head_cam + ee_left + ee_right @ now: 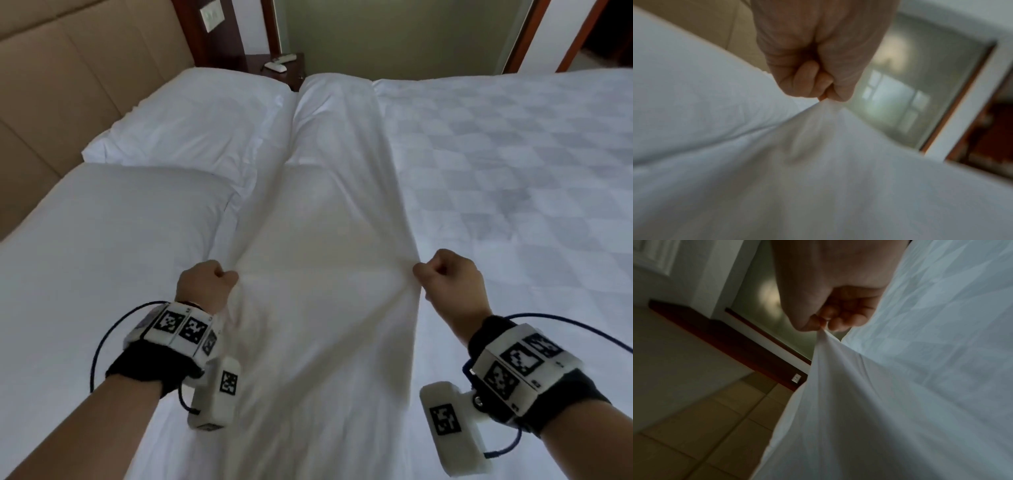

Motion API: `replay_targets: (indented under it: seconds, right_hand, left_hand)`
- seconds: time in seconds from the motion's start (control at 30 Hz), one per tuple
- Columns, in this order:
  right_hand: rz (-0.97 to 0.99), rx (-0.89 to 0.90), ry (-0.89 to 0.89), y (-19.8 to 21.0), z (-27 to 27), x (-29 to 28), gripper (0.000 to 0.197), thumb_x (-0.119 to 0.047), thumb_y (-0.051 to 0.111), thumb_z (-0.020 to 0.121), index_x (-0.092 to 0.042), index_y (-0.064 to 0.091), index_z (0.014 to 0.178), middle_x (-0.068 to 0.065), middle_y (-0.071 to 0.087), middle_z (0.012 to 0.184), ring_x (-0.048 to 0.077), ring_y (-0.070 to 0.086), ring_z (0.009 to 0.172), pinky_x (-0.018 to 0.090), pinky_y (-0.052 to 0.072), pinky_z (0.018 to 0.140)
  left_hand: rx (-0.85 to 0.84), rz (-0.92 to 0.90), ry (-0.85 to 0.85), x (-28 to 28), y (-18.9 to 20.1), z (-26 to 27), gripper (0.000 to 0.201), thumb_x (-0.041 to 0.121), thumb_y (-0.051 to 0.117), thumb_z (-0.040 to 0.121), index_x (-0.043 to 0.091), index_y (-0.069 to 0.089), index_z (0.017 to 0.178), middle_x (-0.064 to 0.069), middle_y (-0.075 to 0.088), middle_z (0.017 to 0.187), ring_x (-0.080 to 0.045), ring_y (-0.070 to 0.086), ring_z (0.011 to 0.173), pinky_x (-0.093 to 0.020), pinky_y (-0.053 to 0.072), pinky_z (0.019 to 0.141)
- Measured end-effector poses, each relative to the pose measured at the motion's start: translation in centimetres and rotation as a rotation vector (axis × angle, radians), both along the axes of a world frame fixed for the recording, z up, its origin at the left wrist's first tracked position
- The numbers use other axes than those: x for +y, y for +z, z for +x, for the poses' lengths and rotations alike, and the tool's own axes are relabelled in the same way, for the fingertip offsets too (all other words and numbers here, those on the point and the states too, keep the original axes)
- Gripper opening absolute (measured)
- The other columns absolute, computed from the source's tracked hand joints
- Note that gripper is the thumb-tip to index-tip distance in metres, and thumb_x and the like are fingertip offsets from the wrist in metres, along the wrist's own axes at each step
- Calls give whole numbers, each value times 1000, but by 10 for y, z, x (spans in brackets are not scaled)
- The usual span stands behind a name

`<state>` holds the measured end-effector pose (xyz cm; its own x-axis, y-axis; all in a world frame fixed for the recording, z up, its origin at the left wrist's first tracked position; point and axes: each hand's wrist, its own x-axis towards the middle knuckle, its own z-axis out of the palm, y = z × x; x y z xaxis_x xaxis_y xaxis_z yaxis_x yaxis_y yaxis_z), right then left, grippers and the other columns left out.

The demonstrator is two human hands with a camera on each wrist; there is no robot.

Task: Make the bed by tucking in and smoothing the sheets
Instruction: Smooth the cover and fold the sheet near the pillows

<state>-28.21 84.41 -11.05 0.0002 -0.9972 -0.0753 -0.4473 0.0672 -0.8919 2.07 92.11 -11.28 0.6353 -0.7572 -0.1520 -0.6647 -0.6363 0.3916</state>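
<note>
1. Two fists share the work. Left hand [205, 286], fingers curled tight, pinches a gathered fold of the white sheet [322, 281]; the left wrist view confirms cloth drawn to a point between thumb and fingers [812, 84].
2. Right hand [445, 274], likewise closed, grips the opposite edge of the same strip; the right wrist view shows the fabric nipped at the fingertips [836, 321] and fanning downward.
3. Between the hands the sheet is held taut and raised off the bed, running away as a long folded band towards the far edge.
4. Left of the band lie two pillows [191, 120] against the padded headboard [68, 68]; right of it lies the checked duvet [513, 171], flat on the mattress.
5. Beyond the bed stands a dark bedside table [291, 63] carrying small white items.
6. Step in hand, as judged: stretching the turned-back sheet to remove slack. The next move probably calls for an even pull with both hands, then lowering the band flat so its edges stay parallel to the duvet before smoothing.
</note>
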Motion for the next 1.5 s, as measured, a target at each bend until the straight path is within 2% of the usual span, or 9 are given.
replay_targets:
  seconds: [0.1, 0.23, 0.4, 0.53, 0.67, 0.8, 0.97, 1.2, 1.5]
  right_hand:
    - [9, -34, 42, 3, 3, -1, 32, -6, 58, 80, -12, 41, 54, 2, 45, 52, 17, 42, 56, 27, 34, 56]
    - [101, 265, 84, -21, 5, 9, 31, -17, 60, 81, -14, 43, 56, 1, 47, 55, 26, 50, 65, 28, 35, 60]
    - [279, 226, 116, -38, 9, 5, 14, -23, 57, 85, -12, 54, 78, 4, 59, 73, 25, 56, 75, 27, 39, 62]
    - [318, 131, 86, -48, 33, -5, 40, -31, 61, 87, -6, 46, 115, 11, 55, 105, 24, 52, 90, 30, 38, 75]
    - [364, 81, 18, -59, 54, -16, 38, -23, 61, 86, -5, 46, 116, 19, 61, 106, 29, 56, 85, 35, 45, 73]
    - [315, 226, -9, -58, 60, -23, 33, -17, 57, 89, -5, 50, 119, 16, 58, 116, 32, 55, 105, 30, 41, 81]
    - [482, 413, -97, -58, 60, -37, 67, -38, 62, 86, 3, 33, 129, 24, 42, 132, 40, 46, 119, 43, 39, 97]
    - [408, 535, -23, -55, 69, -46, 31, -20, 42, 95, 1, 63, 104, 21, 64, 108, 36, 60, 101, 32, 43, 77]
    - [159, 734, -47, -18, 60, -43, 35, -28, 39, 87, -4, 64, 83, 17, 58, 83, 32, 50, 75, 28, 36, 70]
  left_hand:
    - [107, -167, 111, 10, 13, 18, 34, 20, 49, 90, 7, 42, 59, -17, 57, 68, -27, 53, 67, -30, 36, 62]
    - [65, 73, 274, 51, -24, 39, 31, 26, 47, 91, 2, 55, 73, -30, 61, 99, -36, 59, 96, -33, 39, 76]
    - [371, 64, 370, 77, -56, 49, 14, 10, 49, 93, -1, 56, 87, -20, 59, 75, -27, 54, 63, -30, 42, 61]
    - [487, 17, 295, 29, -67, 32, 36, 34, 49, 95, 7, 55, 117, -17, 59, 117, -33, 56, 109, -45, 44, 100]
    - [544, 56, 277, -18, -66, 12, 70, 60, 44, 88, 5, 48, 132, -17, 51, 133, -31, 50, 120, -38, 39, 105]
    - [480, 46, 203, -42, -60, -2, 55, 44, 47, 95, -2, 56, 123, -20, 57, 124, -32, 52, 118, -27, 37, 92]
    - [154, 19, 92, -49, -57, 7, 27, 23, 59, 88, 15, 46, 66, -2, 48, 71, -20, 46, 79, -24, 32, 59]
    - [-368, 305, -333, -62, -25, -1, 23, 18, 44, 91, 8, 65, 93, -6, 65, 99, -26, 63, 96, -26, 39, 71]
    - [229, -58, -420, -57, -43, -17, 27, 34, 57, 79, 18, 53, 101, 5, 48, 102, -16, 50, 102, -30, 42, 88]
